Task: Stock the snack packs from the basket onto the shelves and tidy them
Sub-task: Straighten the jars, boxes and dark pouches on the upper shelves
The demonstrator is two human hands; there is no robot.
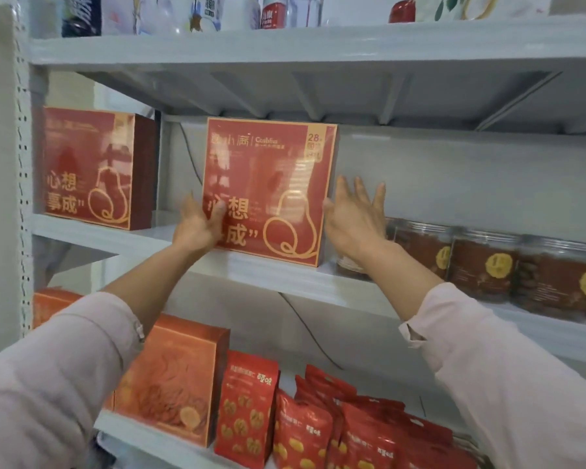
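Stocking view, middle tier. We stood a red box [268, 184] upright on the middle shelf [278, 275], printed face outward so that the label read from the aisle; its lower edge sat close to the shelf's front lip. Our left hand [198, 225] grasped the box's left edge, thumb on the front face and fingers wrapped behind, which let us steer and square the box. Our right hand [352, 218] was released, fingers straight and spread, at the right edge as a guide (whether the palm actually touched the side, we could not tell).

A matching box [88, 167] stood on the same shelf well to the left, also face out, with a bare gap between the two; we judged that the held box wanted aligning with it. Round clear jars [481, 262] lined the shelf just right of the box, so the open hand also kept the box off them.

Below, an orange box [173, 377] and upright red pouches [305, 428] were grouped by kind. Bottles [210, 11] stood on the top shelf.
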